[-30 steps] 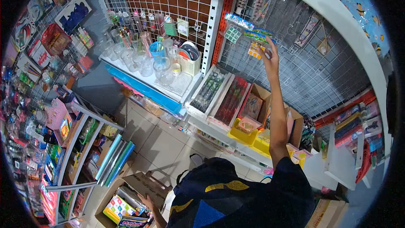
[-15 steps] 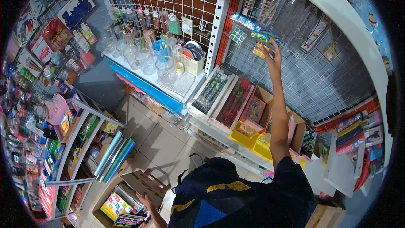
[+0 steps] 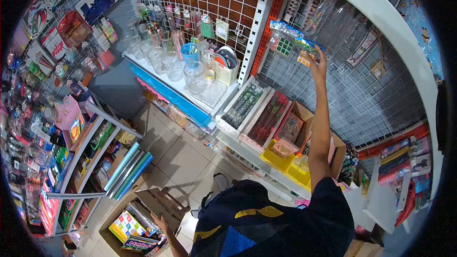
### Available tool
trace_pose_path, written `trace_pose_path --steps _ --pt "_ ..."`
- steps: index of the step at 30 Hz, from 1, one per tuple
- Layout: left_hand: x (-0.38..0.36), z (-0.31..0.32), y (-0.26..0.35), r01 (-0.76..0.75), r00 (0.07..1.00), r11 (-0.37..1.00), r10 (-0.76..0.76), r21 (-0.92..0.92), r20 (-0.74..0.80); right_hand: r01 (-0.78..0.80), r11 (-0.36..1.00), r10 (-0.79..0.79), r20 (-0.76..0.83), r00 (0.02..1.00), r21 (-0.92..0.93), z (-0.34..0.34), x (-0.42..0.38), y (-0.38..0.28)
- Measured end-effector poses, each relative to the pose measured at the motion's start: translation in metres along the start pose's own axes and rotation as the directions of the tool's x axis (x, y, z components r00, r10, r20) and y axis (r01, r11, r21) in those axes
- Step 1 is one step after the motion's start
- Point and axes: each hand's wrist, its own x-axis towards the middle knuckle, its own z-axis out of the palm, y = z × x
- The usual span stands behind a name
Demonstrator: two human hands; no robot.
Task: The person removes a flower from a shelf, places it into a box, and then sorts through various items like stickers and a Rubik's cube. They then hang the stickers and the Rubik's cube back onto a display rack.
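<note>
At the upper right my right hand [image 3: 318,63] is raised to the wire grid, its fingers closed on a packaged cube [image 3: 303,59] with orange and white faces. Just left of it hangs another packaged cube [image 3: 284,46], green and white. My left hand [image 3: 160,221] is low in the view, at the flap of an open cardboard box [image 3: 107,228]. Its fingers show only in part, against the brown flap. Colourful packs [image 3: 124,226] lie inside the box.
A white shelf [image 3: 159,74] holds clear glass jars. Trays of packaged goods, a yellow bin [image 3: 278,161] and a cardboard box stand under my right arm. Shelves with rolled sheets [image 3: 127,171] are at the left. Packaged goods hang on the far-left wall.
The view has shifted slightly, so the shelves appear a little further right. My right hand remains at the orange cube, and my left hand remains at the box flap.
</note>
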Motion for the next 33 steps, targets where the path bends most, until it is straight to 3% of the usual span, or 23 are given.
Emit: trace_pose_path --steps 2,4,6,9,12,15,16,19,22,24,27,30,33 --pt "0.001 0.001 -0.008 -0.056 0.998 0.998 0.056 0.008 -0.008 0.057 0.998 -0.058 -0.022 0.998 -0.018 -0.002 0.001 -0.006" --pt "0.005 0.004 -0.035 0.027 1.0 0.992 -0.028 -0.121 -0.005 0.123 0.992 -0.125 -0.053 0.991 -0.026 -0.002 -0.001 -0.011" --pt "0.003 0.004 -0.028 0.042 0.999 0.977 -0.044 -0.207 -0.005 0.184 0.97 -0.194 -0.051 0.98 -0.162 -0.003 -0.005 -0.02" --pt "0.0 0.003 -0.015 -0.044 0.998 0.999 0.045 0.028 -0.046 0.19 0.94 -0.22 -0.08 0.972 -0.284 0.003 -0.003 -0.018" --pt "0.006 0.007 -0.042 -0.08 0.996 0.99 0.074 -0.12 -0.056 0.178 0.928 -0.235 -0.144 0.961 -0.327 0.011 -0.007 -0.014" --pt "0.011 0.006 -0.054 0.08 0.996 0.989 -0.084 -0.12 -0.031 0.173 0.916 -0.252 -0.183 0.95 -0.363 0.017 -0.009 -0.019" --pt "0.008 0.004 -0.038 0.066 0.997 0.993 -0.07 -0.098 -0.032 0.167 0.911 -0.253 -0.19 0.949 -0.377 0.018 -0.01 -0.019" --pt "0.001 0.005 0.014 0.034 0.999 0.998 -0.036 -0.06 -0.033 -0.193 0.98 0.194 -0.004 0.981 0.043 0.012 -0.002 -0.01" --pt "0.002 0.005 0.016 0.043 0.999 0.998 -0.044 -0.041 -0.029 -0.016 0.997 0.02 -0.051 0.999 0.072 0.008 -0.008 -0.003" --pt "0.003 0.004 0.016 0.072 0.997 0.997 -0.072 0.007 -0.036 0.013 1.0 -0.012 -0.047 0.999 0.02 0.007 -0.009 -0.003" --pt "0.0 0.003 0.011 0.014 1.0 0.997 -0.016 -0.072 -0.023 0.042 0.999 -0.042 0.007 0.999 0.012 0.0 -0.019 -0.011" --pt "0.004 0.005 -0.004 0.079 0.996 0.967 -0.083 -0.244 -0.009 0.026 0.999 -0.027 0.027 0.999 0.03 -0.002 -0.026 -0.016" --pt "0.002 0.005 -0.015 0.017 0.998 0.994 -0.024 -0.104 -0.064 0.038 0.999 -0.037 -0.014 0.999 0.035 -0.003 -0.039 -0.008"
